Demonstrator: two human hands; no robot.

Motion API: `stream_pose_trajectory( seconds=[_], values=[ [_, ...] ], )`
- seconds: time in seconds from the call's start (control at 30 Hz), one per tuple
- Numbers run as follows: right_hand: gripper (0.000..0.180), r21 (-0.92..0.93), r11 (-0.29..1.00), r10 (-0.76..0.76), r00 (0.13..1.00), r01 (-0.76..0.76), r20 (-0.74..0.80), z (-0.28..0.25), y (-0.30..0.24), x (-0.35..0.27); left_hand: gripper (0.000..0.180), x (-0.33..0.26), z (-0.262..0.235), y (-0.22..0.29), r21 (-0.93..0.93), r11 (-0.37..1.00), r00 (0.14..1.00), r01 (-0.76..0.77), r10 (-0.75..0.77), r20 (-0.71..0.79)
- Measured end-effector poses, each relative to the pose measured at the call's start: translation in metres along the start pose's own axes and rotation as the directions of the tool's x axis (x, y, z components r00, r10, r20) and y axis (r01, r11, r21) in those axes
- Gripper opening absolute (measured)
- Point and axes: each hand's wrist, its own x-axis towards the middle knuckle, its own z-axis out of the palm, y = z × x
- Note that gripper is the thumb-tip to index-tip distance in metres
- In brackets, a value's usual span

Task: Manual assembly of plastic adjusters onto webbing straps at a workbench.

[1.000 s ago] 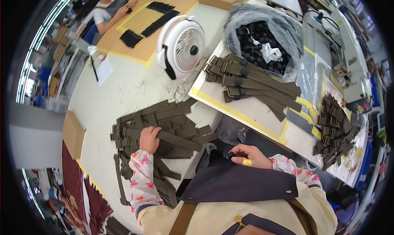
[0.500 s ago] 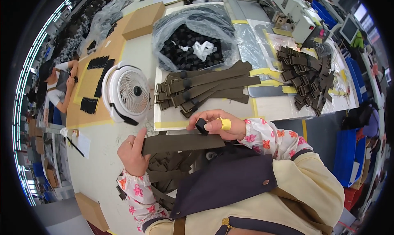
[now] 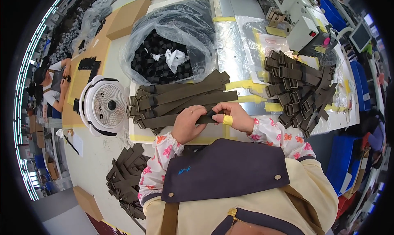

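Note:
My left hand pinches an olive-brown webbing strap close to its end. At that end my right hand grips a small black loop, with yellow tape wrapped round the thumb. Strap and loop touch between my fingers. Whether the strap is through the loop I cannot tell. Just beyond my hands lies a row of olive straps with metal buckles at their left ends and black loops on several of them.
A clear plastic bag holds many black loops. Left stands a white fan; right, a pile of buckled straps near a machine. More straps lie lower left. Another person sits far left.
Both hands have moved in over the table edge and closer together. The strap's end and the black loop, apart before, now meet. My view has shifted right.

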Motion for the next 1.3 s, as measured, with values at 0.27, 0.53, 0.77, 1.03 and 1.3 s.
stream_pose_trajectory(
  seconds=[0.27,0.53,0.77,1.03,1.3],
  values=[
    [0.017,0.472,0.882,0.121,0.975,-0.02,-0.186,-0.026,0.007,0.017,0.029,0.01,0.002,-0.007,-0.145,0.987,0.988,0.066,-0.085,-0.128],
    [0.018,0.4,0.906,0.204,0.972,-0.141,-0.119,-0.006,0.007,0.006,0.022,-0.002,-0.012,-0.015,0.036,0.998,0.992,-0.055,0.059,-0.109],
    [0.021,0.219,0.921,0.324,0.946,-0.322,0.027,-0.001,0.007,0.005,0.014,-0.011,-0.023,-0.012,0.117,0.95,0.956,-0.291,0.282,0.084],
    [0.027,0.186,0.932,0.297,0.95,-0.31,0.097,0.042,0.018,0.018,0.029,-0.018,-0.02,-0.023,-0.095,0.995,0.999,0.009,-0.013,-0.044],
    [0.035,-0.321,0.944,0.069,0.997,-0.076,-0.033,0.006,-0.007,0.016,0.017,-0.043,-0.054,-0.034,0.13,0.976,0.985,0.172,-0.167,-0.047]
  ],
)
